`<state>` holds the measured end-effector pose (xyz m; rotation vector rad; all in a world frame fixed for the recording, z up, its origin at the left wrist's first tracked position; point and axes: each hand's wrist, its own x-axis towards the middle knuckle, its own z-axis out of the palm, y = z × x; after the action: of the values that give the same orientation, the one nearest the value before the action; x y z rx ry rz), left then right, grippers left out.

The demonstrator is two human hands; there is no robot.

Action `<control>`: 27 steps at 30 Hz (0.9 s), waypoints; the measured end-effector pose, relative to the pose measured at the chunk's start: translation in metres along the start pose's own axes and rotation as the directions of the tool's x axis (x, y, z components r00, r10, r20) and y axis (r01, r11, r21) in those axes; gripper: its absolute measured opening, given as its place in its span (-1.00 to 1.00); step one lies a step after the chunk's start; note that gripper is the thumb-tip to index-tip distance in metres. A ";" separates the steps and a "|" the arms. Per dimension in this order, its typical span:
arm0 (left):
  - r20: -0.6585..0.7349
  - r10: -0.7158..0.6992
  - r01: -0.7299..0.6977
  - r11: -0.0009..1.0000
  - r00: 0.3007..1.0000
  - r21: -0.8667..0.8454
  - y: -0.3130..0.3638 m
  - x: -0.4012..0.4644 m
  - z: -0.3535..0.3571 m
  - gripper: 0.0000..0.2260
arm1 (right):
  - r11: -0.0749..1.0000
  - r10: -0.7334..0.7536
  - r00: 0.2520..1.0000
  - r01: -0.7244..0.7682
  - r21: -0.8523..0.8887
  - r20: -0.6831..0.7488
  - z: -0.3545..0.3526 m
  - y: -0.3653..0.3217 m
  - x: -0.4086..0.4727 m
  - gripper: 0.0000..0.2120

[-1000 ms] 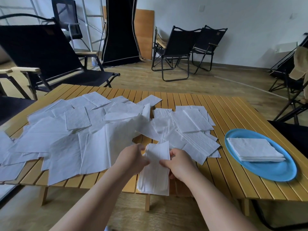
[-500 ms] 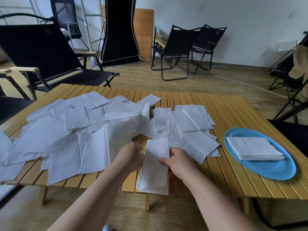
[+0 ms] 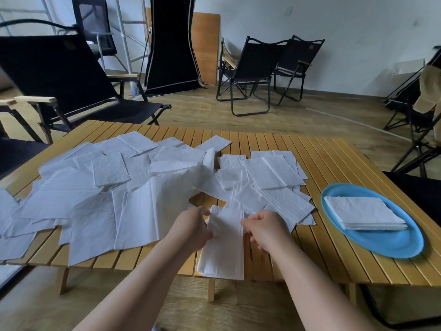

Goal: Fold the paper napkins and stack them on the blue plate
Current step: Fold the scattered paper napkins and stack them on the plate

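Note:
A long white napkin [image 3: 224,244], folded into a narrow strip, lies over the near edge of the slatted wooden table [image 3: 334,163]. My left hand [image 3: 191,226] pinches its upper left edge and my right hand [image 3: 265,226] pinches its upper right edge. Many unfolded white napkins [image 3: 95,199] cover the left and middle of the table. On the right sits a blue plate [image 3: 381,242] with a neat stack of folded napkins [image 3: 362,212] on it.
Black folding chairs stand around: one [image 3: 59,80] behind the table's left side, two [image 3: 262,68] by the far wall, others at the right edge. A black panel [image 3: 171,44] leans at the back. The table's right strip between napkins and plate is bare wood.
Both hands have slid slightly up along the folded napkin's sides and the strip has shifted a little away from me. The plate and the pile are unchanged.

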<state>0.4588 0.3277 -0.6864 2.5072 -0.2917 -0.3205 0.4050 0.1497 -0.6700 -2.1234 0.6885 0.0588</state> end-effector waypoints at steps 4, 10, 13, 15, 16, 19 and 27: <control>-0.002 -0.002 0.002 1.000 1.000 0.020 0.002 -0.001 0.000 -0.47 | 0.951 0.153 0.979 -0.182 0.248 0.133 -0.008 -0.001 -0.001 -0.92; 0.002 -0.006 0.006 0.999 1.000 0.037 0.005 -0.002 0.002 -0.47 | 0.932 0.184 0.965 -0.232 0.280 0.187 0.006 0.006 -0.001 -0.67; -0.011 0.007 -0.007 0.999 1.000 0.047 0.006 -0.002 0.001 -0.48 | 0.984 0.138 0.972 -0.157 0.089 0.188 0.010 0.004 0.001 -0.63; -0.019 0.010 -0.009 0.999 1.000 0.047 0.006 -0.002 0.002 -0.48 | 0.994 0.093 0.985 -0.082 -0.078 0.145 0.012 0.003 0.001 -0.57; -0.021 0.009 -0.008 0.999 1.000 0.045 0.006 -0.003 0.002 -0.49 | 0.987 0.070 0.992 -0.053 -0.152 0.104 0.012 0.003 0.001 -0.55; -0.025 0.001 0.000 0.999 1.000 0.035 0.007 -0.004 0.002 -0.49 | 0.972 0.019 0.999 -0.006 -0.236 0.049 0.013 0.006 0.001 -0.58; -0.017 -0.012 0.012 1.000 1.000 0.021 0.009 -0.007 0.003 -0.43 | 0.951 0.076 0.971 -0.139 0.277 0.227 0.010 0.007 -0.003 -0.53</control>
<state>0.4501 0.3207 -0.6819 2.5325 -0.2750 -0.3021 0.4010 0.1560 -0.6805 -1.7650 0.6423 0.2292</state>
